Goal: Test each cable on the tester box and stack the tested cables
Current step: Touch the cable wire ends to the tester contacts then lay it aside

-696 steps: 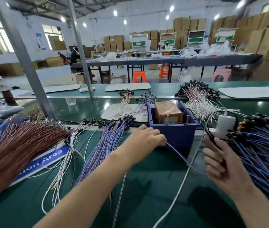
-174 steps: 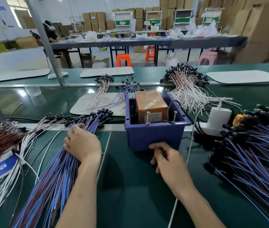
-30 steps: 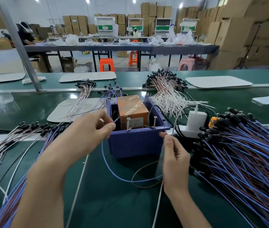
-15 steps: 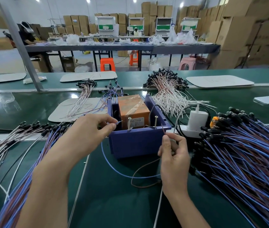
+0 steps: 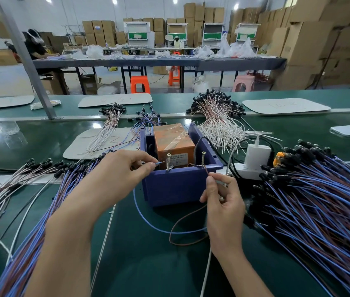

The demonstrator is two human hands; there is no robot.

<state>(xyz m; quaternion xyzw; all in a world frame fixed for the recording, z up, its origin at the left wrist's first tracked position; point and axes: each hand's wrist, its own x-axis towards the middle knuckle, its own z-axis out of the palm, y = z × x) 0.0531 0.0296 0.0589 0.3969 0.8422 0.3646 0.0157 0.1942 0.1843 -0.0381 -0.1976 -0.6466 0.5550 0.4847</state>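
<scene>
The left hand (image 5: 114,174) is pinching the blue lead (image 5: 148,219) in a narrow thumb-and-forefinger grip, pointing its bare tip at the left screw post (image 5: 168,161) on the near rim of the tester box (image 5: 176,185), just left of frame centre. The right hand (image 5: 223,202) is pinching the brown lead (image 5: 182,232) in the same tight grip, its end reaching up toward the right screw post (image 5: 203,159). Both leads are looping down across the green surface (image 5: 148,264) in front of the box and joining under the right hand.

To do this well, both tips probably need to be touching their posts at the same instant, held steady (whether either is touching yet is hard to tell), with the bare ends kept off each other.

Outward, a pile of blue and brown cables (image 5: 319,211) is filling the right of the frame, another bundle (image 5: 41,200) is fanning out at lower left, and white cables (image 5: 219,125) are lying behind the box. A white charger (image 5: 255,155) and its cord (image 5: 207,273) are crowding the right hand and could snag the lead.
</scene>
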